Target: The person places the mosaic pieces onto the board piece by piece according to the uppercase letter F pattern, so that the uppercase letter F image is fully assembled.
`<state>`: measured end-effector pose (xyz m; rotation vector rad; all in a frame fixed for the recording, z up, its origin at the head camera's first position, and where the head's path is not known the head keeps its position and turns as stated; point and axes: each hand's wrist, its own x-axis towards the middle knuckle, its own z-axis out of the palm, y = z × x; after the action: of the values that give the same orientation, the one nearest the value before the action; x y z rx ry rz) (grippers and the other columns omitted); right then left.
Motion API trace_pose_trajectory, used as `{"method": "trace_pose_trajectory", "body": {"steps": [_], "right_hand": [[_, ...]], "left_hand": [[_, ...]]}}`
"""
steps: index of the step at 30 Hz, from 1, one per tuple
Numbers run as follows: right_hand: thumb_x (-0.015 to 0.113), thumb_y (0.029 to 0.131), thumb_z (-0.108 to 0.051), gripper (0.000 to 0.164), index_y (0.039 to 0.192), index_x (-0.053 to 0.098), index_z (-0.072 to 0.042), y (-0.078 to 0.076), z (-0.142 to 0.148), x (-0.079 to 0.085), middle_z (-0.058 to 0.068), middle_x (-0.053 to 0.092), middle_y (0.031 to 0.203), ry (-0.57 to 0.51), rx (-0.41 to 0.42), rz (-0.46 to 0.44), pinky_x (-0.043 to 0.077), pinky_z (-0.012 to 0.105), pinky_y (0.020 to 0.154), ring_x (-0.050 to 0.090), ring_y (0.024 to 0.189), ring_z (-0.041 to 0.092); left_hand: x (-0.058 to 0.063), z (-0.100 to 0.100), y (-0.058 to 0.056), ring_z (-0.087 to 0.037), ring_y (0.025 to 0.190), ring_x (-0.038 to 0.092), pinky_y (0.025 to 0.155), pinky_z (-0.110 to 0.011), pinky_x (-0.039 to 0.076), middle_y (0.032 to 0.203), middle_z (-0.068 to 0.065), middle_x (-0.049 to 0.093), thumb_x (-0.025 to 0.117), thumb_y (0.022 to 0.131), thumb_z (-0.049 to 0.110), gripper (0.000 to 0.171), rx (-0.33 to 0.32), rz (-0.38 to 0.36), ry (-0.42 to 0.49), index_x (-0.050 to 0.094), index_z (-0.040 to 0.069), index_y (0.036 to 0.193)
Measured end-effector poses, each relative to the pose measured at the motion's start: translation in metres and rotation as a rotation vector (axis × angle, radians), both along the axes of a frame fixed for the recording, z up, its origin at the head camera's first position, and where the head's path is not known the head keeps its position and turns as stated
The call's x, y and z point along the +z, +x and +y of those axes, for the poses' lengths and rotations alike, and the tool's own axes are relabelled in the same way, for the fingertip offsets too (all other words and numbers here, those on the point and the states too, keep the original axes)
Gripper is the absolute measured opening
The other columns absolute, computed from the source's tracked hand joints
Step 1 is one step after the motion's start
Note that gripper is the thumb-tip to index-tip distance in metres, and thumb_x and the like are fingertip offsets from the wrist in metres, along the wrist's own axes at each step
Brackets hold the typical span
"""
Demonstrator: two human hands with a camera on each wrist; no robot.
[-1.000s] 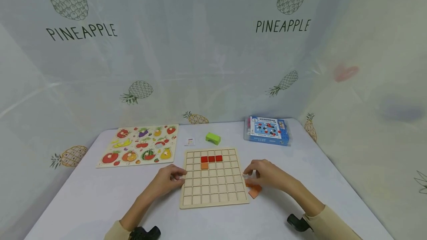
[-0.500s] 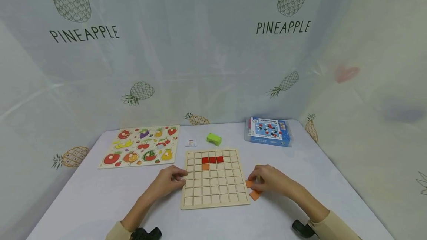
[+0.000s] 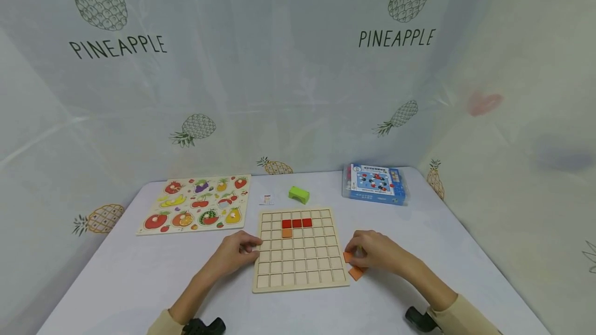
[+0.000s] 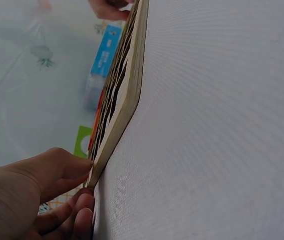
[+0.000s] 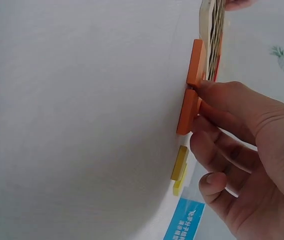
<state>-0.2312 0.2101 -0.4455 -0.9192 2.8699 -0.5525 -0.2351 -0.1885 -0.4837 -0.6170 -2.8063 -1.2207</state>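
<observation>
A light wooden board (image 3: 298,265) with a square grid lies on the table, carrying several red tiles (image 3: 296,223) in a row and an orange tile (image 3: 286,233) below the leftmost. My left hand (image 3: 235,252) holds the board's left edge, thumb and fingertips against the rim (image 4: 114,135). Beside the right edge my right hand (image 3: 379,252) is down among loose orange tiles (image 3: 356,273). In the right wrist view, its thumb and index finger pinch at an orange tile (image 5: 186,111), which partly hides behind the fingertips. Another orange tile (image 5: 196,62) leans close to the board.
Yellow pieces (image 5: 180,164) lie beyond the right hand, mostly hidden in the head view. A fruit puzzle board (image 3: 195,204) is at the back left. Behind the grid sit a green arch block (image 3: 299,194) and a small card (image 3: 266,199). A blue box (image 3: 376,185) stands back right.
My right hand has moved slightly right and down from the board's edge onto the orange tiles, its fingertips closing in. The left hand stays at the board's left edge.
</observation>
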Motion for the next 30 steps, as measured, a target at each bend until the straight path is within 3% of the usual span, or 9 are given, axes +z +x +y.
{"method": "trace_pose_trajectory", "body": {"steps": [18,30], "right_hand": [[0.078,0.081,-0.026,0.016,0.095,0.075,-0.018,-0.002,0.003,0.006,-0.007,0.063,0.088,-0.006,-0.024,0.052,0.04,0.019,0.058,0.049,0.067,0.007],[0.076,0.083,-0.023,0.015,0.097,0.075,-0.019,-0.005,-0.002,0.01,-0.007,0.066,0.084,-0.037,-0.014,0.063,0.041,0.018,0.057,0.047,0.064,0.002]], "left_hand": [[0.001,0.0,0.0,-0.006,0.077,0.054,0.066,-0.018,0.049,0.089,-0.002,0.063,0.075,0.084,0.011,0.022,-0.011,0.018,-0.003,0.074,0.008,0.105],[0.001,0.0,0.0,-0.009,0.078,0.054,0.066,-0.018,0.048,0.09,-0.002,0.062,0.075,0.084,0.012,0.023,-0.004,-0.017,-0.015,0.074,0.01,0.107]]}}
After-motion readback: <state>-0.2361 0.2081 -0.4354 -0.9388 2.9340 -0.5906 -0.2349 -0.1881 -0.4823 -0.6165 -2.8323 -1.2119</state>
